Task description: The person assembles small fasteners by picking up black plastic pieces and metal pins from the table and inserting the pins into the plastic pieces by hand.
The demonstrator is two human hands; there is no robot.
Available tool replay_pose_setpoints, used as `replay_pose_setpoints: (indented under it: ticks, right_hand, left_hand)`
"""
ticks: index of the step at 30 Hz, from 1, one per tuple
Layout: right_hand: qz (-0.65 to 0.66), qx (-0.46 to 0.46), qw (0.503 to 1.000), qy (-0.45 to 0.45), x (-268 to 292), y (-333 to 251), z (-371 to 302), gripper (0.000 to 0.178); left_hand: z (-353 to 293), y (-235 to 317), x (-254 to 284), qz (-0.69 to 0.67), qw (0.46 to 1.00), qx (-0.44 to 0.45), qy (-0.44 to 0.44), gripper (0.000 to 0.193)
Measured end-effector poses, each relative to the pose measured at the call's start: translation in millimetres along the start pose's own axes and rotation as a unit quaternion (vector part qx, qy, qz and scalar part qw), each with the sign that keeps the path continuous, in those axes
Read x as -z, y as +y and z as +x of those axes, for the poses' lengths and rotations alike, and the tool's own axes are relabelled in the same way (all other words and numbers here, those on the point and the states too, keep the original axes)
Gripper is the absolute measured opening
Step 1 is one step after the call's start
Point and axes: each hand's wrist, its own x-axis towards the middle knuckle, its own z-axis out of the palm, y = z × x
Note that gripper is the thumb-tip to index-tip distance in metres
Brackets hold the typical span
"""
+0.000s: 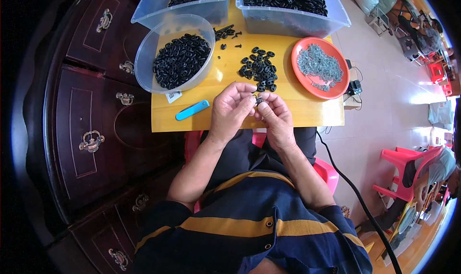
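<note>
Close to the near edge of the yellow table (283,113), my left hand (230,110) and my right hand (275,115) meet fingertip to fingertip. Pinched between them is a small black plastic part (260,101), mostly covered by the fingers. Just beyond my hands lies a loose pile of small black oval parts with holes (259,67). An orange-red plate (298,75) of thin silvery metal pins (321,65) stands to the right of the pile. To the left of my left hand lies a blue-handled tool (192,110), apparently folded.
A round clear tub (144,67) of black rings stands at the left. Two large clear bins (201,10) with black parts line the far side. Dark wooden drawers (86,111) rise at the left. A black cable (353,187) runs down the right. Other people sit at far right.
</note>
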Motion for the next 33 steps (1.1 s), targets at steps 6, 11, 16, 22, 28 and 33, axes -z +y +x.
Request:
replay_pose_setpoints:
  ticks: [6, 11, 16, 22, 28, 33]
  right_hand:
    - [0.039, -0.006, 0.999, 0.031, -6, 2, 1, 0.024]
    - [0.059, -0.014, 0.997, 0.044, -13, -3, -2, 0.023]
    - [0.009, -0.006, 0.998, 0.062, -7, -2, 0, 0.018]
    - [-0.009, -0.002, 0.998, 0.064, -3, -8, 0, 0.016]
    - [-0.007, 0.005, 0.998, 0.06, 3, -8, 2, 0.016]
    - [0.0, 0.0, 0.998, 0.064, 0, -8, 2, 0.015]
  left_hand:
    - [-3, -2, -4, -0.028, 0.999, 0.001, -0.019, 0.018]
    - [-3, -4, -5, -0.015, 1.0, -0.01, -0.01, 0.02]
    - [1, -8, 6, 0.062, 0.997, -0.042, 0.031, 0.021]
    - [2, -6, 7, 0.185, 0.979, -0.076, 0.028, 0.025]
    - [-1, -6, 2, 0.18, 0.982, -0.055, 0.005, 0.024]
    - [1, -9, 1, 0.206, 0.973, -0.098, 0.017, 0.02]
